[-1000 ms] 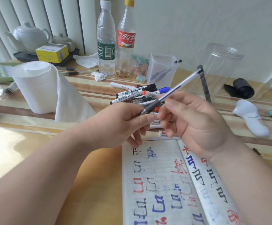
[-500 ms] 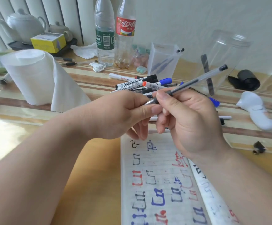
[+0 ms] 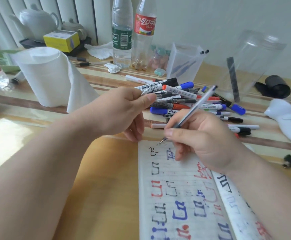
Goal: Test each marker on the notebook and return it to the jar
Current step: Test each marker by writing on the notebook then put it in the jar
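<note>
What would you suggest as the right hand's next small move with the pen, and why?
Probably draw a short test stroke: the right hand holds the pen with its tip at the top edge of the notebook, where the paper is bare beside the black mark.

1. The left forearm reaches in from the lower left. The left hand hovers, thumb and forefinger pinching a pen cap, the other fingers curled downward.
2. The right hand grips a pen in a writing hold, its forearm entering from the lower right.
</note>
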